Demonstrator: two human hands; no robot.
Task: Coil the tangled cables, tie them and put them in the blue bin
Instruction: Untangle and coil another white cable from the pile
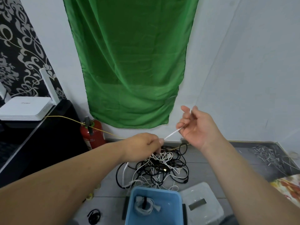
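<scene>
A tangle of black and white cables (159, 169) lies on the grey floor in front of me. My left hand (142, 147) pinches a white cable (170, 135) just above the pile. That cable runs taut up to my right hand (197, 127), which holds it between curled fingers, palm turned toward me. The blue bin (176, 207) stands at the bottom centre, nearest me. Inside it lies one coiled white cable (145, 207) bound with a black tie.
A clear plastic lid (203, 200) lies right of the bin. A small black tie (94, 215) lies on the floor at the left. A red fire extinguisher (91, 135) stands by the wall under a green cloth (131, 62). A white router (26, 108) sits on a black shelf.
</scene>
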